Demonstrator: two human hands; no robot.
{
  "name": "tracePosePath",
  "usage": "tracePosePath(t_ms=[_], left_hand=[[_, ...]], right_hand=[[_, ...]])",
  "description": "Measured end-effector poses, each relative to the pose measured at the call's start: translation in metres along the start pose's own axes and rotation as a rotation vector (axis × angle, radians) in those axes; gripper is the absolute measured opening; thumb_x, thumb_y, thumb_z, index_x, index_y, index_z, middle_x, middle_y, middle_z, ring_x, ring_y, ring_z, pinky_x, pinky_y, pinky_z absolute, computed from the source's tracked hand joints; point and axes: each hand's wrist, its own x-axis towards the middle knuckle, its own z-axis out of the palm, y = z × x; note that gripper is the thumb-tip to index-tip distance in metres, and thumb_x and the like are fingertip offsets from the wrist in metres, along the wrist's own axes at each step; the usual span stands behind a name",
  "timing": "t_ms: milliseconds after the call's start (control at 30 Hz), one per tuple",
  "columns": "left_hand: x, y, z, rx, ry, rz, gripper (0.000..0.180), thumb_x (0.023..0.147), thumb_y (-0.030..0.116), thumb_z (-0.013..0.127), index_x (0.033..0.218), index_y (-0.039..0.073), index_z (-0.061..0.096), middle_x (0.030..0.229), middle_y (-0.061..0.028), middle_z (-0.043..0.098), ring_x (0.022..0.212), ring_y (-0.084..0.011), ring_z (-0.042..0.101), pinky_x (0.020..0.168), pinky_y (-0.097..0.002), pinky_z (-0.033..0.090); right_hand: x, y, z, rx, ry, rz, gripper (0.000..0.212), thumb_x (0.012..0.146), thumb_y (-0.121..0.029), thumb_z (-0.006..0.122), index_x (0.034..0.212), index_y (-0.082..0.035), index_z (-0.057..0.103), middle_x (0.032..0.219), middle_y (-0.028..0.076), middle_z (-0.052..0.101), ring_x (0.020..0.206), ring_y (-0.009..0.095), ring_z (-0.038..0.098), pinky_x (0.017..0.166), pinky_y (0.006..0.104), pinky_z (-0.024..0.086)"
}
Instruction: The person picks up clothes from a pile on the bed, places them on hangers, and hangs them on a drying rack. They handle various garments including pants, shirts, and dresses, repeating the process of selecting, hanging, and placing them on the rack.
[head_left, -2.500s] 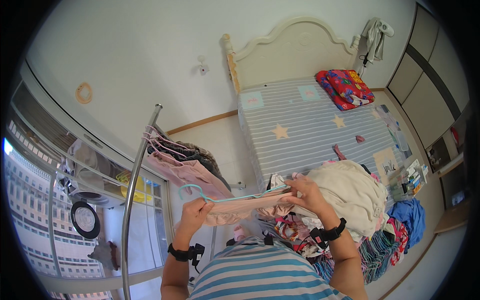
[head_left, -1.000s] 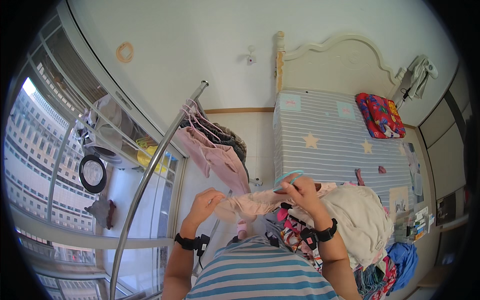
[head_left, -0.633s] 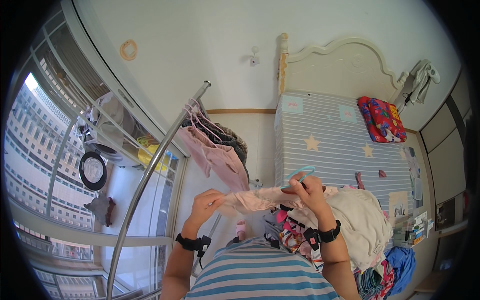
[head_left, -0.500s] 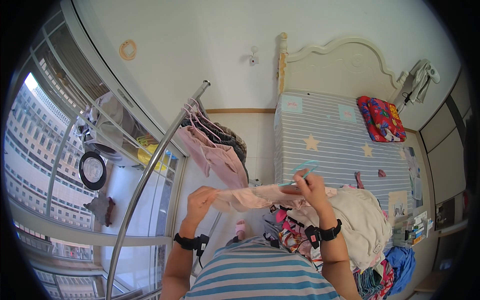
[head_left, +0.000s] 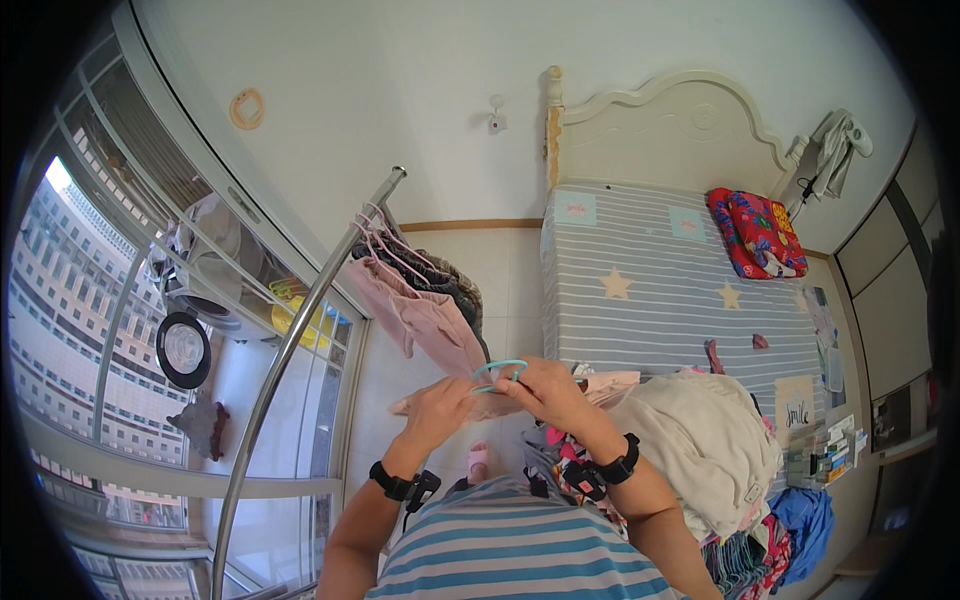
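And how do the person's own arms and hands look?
The left hand and right hand wear no gloves, and no sleeves cover the forearms. Each one wears a black wrist strap with a boxy black module; a thin dark cable hangs from the left module.

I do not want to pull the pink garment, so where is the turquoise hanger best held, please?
Probably pinch the hanger on its curved loop, coming from the far side: that curve shows bare there, while the left hand and right hand crowd the near side.
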Motion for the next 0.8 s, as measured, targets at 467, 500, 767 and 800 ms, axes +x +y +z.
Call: tracePosePath(t_ms=[467,500,767,800], left_hand=[[-0.021,-0.055,-0.053,-0.172,0.083,-0.228,0.014,0.087,0.006,0.067,0.101,0.003,0.066,0.087,-0.0156,0.066,0.073,-0.0333,0.066,0.065,-0.0387,0.053],[-0.024,-0.063,-0.057,-0.184,0.05,-0.241,0.016,0.087,0.005,0.067,0.102,0.003,0.065,0.09,-0.0152,0.066,0.076,-0.033,0.066,0.067,-0.039,0.053],[-0.014,-0.106,-0.074,-0.013,0.458,0.009,0.03,0.079,-0.004,0.061,0.108,0.001,0.064,0.112,-0.0154,0.064,0.109,-0.0364,0.059,0.094,-0.0441,0.048],[-0.01,-0.106,-0.076,-0.004,0.529,0.031,0.029,0.079,-0.004,0.061,0.108,0.001,0.064,0.112,-0.016,0.063,0.109,-0.0371,0.059,0.095,-0.0451,0.048]], right_hand=[[-0.013,0.008,-0.029,-0.273,-0.198,0.186,0.026,0.082,-0.032,0.077,0.09,-0.008,0.069,0.074,0.014,0.066,0.066,0.034,0.064,0.059,0.0407,0.05],[-0.008,0.002,-0.023,-0.241,-0.201,0.213,0.026,0.082,-0.032,0.077,0.09,-0.008,0.069,0.073,0.015,0.066,0.064,0.034,0.064,0.057,0.0409,0.049],[0.04,0.011,0.054,0.257,-0.291,0.565,0.022,0.089,-0.022,0.074,0.096,-0.001,0.073,0.067,0.007,0.066,0.058,0.011,0.055,0.054,0.0309,0.045],[0.049,0.015,0.063,0.328,-0.318,0.588,0.023,0.092,-0.021,0.073,0.098,0.001,0.073,0.067,-0.002,0.06,0.063,0.004,0.047,0.053,0.0264,0.041]])
